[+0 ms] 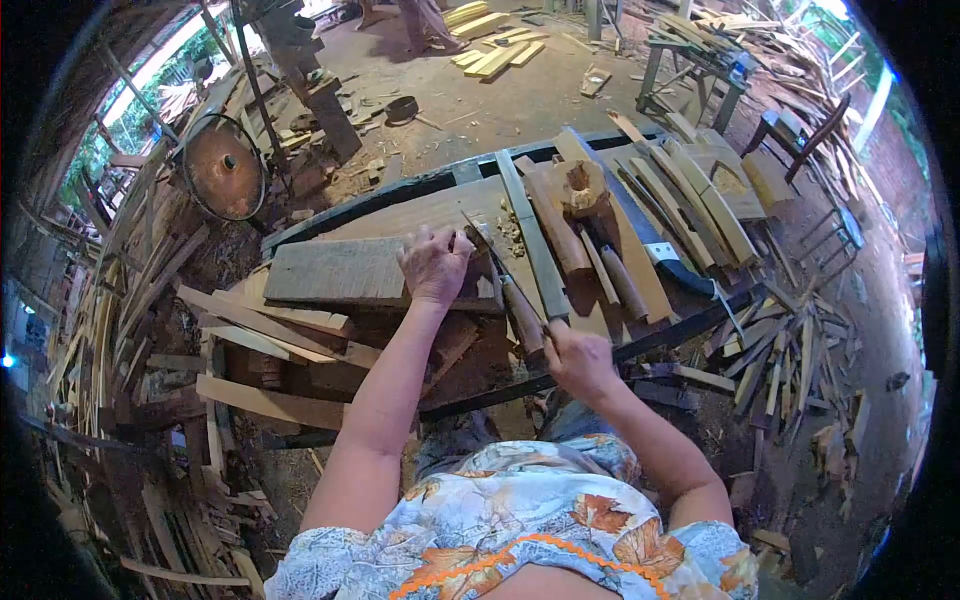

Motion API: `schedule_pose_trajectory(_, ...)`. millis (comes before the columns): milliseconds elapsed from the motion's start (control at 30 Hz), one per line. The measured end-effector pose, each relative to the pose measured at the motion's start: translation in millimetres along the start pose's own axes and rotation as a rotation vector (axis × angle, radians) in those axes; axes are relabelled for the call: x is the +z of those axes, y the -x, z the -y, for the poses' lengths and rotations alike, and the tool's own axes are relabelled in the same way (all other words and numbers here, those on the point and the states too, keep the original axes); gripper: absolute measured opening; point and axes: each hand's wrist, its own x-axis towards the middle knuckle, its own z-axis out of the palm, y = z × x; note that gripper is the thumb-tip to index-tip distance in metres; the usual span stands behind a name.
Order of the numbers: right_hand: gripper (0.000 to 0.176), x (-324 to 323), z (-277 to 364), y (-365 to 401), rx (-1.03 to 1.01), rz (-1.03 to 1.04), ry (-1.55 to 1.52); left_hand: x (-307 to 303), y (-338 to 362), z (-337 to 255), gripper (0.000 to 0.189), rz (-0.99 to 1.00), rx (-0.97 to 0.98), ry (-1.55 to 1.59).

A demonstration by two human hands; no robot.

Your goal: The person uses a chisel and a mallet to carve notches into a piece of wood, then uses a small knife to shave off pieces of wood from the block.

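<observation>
My left hand (435,262) is over the right part of a thick grey wooden board (345,270), its fingers bent and closed. What they pinch, if anything, is hidden. My right hand (582,362) is closed at the bench's near side, beside the butt of a chisel-like tool's wooden handle (522,315). Whatever it grips is too hidden to name. The tool's narrow blade points away, toward my left hand. Just right of it lies a long grey-green strip (535,240). Wood shavings (508,232) are scattered between the board and the strip.
Right on the bench lie a round wooden mallet (582,190), another wooden handle (622,282), a long blade with dark handle (688,278) and several wood strips (700,200). A rusty disc (222,168) stands left. Loose offcuts (775,355) surround the bench.
</observation>
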Motion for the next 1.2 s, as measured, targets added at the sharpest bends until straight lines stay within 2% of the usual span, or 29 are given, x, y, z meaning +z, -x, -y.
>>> schedule_pose_trajectory(133,0.014,18.8,11.0,-74.6,-0.061,-0.011,0.065,3.7,2.6,2.9,0.029,-0.028,0.043,0.005)
schedule_pose_trajectory(233,0.014,27.7,20.4,-101.4,-0.053,-0.070,0.061,3.8,-0.2,2.2,0.029,-0.038,0.038,-0.027)
schedule_pose_trajectory(400,0.020,17.5,5.6,-39.1,-0.031,-0.008,0.022,2.2,1.0,0.3,0.030,-0.011,0.013,-0.008)
schedule_pose_trajectory(467,0.022,14.3,-5.7,0.9,-0.049,-0.055,-0.014,2.0,0.9,0.6,0.030,-0.033,0.025,-0.017)
schedule_pose_trajectory(600,0.017,6.2,-11.9,17.8,-0.015,-0.029,-0.004,4.3,0.5,2.6,0.029,-0.019,0.036,-0.025)
schedule_pose_trajectory(667,0.020,5.1,-2.0,-7.1,0.054,0.036,0.056,2.4,0.1,1.6,0.030,-0.017,0.034,-0.003)
schedule_pose_trajectory(733,0.020,6.4,10.5,-46.9,-0.011,0.038,0.032,1.7,0.3,1.2,0.030,-0.026,0.040,-0.012)
schedule_pose_trajectory(800,0.010,15.7,20.0,-83.6,-0.133,-0.093,0.048,2.4,0.7,1.4,0.030,-0.032,0.047,-0.023)
schedule_pose_trajectory(900,0.010,39.2,19.2,-111.8,-0.062,-0.112,0.072,4.0,0.1,2.1,0.031,-0.034,0.038,-0.005)
schedule_pose_trajectory(1000,0.009,34.7,5.8,-83.6,-0.091,-0.057,0.047,5.5,1.1,2.9,0.031,-0.031,0.013,-0.022)
schedule_pose_trajectory(1200,0.018,5.6,-11.5,10.1,0.003,0.037,0.042,0.0,0.6,1.3,0.030,-0.013,0.007,-0.005)
